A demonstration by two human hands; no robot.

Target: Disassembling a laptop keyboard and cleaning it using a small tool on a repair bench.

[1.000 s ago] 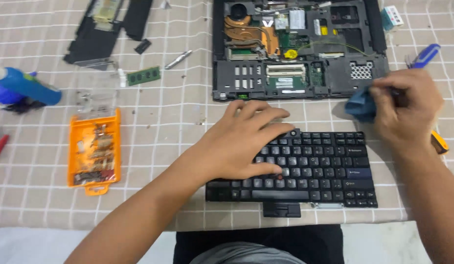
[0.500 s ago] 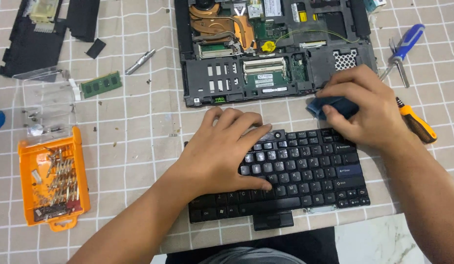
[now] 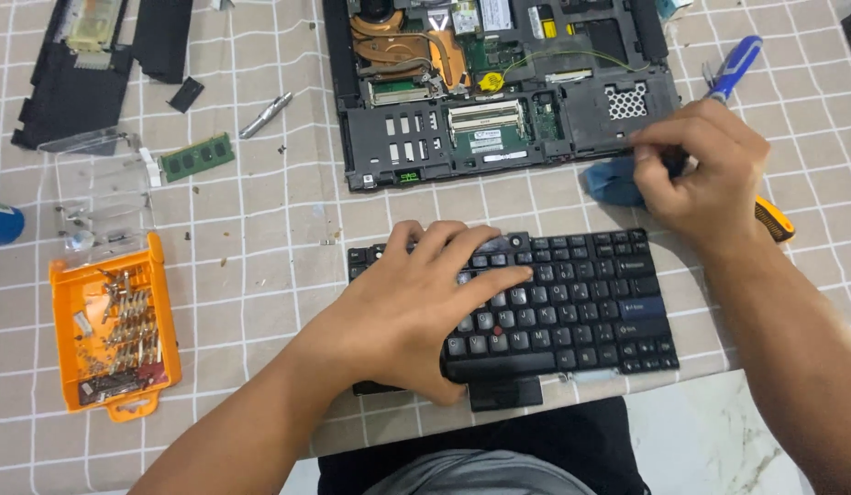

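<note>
Tabletop [image 3: 260, 275] with checked cloth carries everything. Opened laptop base [image 3: 499, 82] sits at far edge, boards bare; a slip of the hands near it could scratch or snag the exposed parts. Loose black keyboard [image 3: 572, 302] lies near the front edge, partly overhanging, so pressure could tip it off. Left hand [image 3: 425, 302] lies flat, fingers spread over its left keys, gripping nothing; hard pressing could pop keycaps. Right hand [image 3: 696, 170] is curled around a blue cloth [image 3: 613, 183] just beside the base's front edge. Orange bit case [image 3: 114, 330] sits open at left; a nudge would spill bits. Green memory stick [image 3: 196, 158] lies loose, easily knocked.
</note>
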